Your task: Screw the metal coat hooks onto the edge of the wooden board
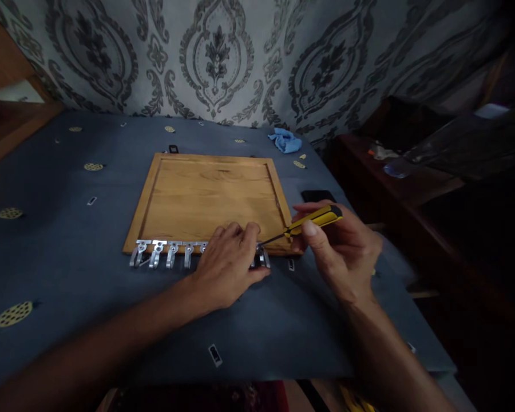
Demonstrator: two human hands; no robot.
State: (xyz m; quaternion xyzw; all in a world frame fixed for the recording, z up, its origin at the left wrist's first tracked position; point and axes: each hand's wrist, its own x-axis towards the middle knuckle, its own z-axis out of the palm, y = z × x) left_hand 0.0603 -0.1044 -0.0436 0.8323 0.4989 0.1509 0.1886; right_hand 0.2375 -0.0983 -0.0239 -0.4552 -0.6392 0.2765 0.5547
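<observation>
A framed wooden cabinet door (214,197) lies flat on the blue cloth-covered table. Along its near edge runs a row of several metal cabinet hinges (158,254), the middle ones hidden by my left hand (227,263). That hand is closed over the near edge, fingers bent on top and thumb beside the rightmost hinge (264,258), which it seems to steady. My right hand (345,246) grips a yellow-and-black screwdriver (313,222). Its shaft slants down to the left, and the tip meets the hinge area just right of my left fingers.
A crumpled blue cloth (285,141) lies at the far right of the table, and a flat black object (318,196) sits behind my right hand. Patterned fabric (217,63) rises behind the table. Dark reddish furniture (395,189) with clear plastic stands to the right.
</observation>
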